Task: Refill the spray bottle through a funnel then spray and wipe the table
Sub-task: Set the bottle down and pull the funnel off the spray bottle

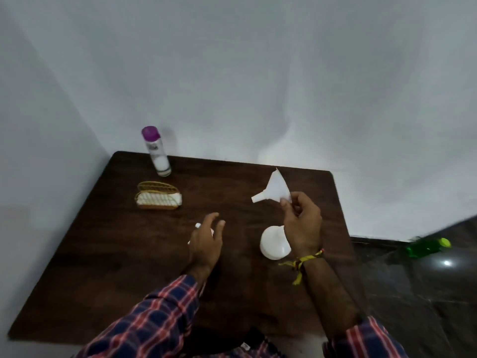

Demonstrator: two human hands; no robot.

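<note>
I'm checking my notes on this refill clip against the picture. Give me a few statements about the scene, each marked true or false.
1. The right hand holds the white funnel above the table. True.
2. The purple-capped bottle lies on its side. False: it stands upright near the far edge.
3. The left hand grips the funnel. False: its fingers are relaxed over a small white object, mostly hidden.
4. A wire holder with white cloth sits left of the hands. True.
</note>
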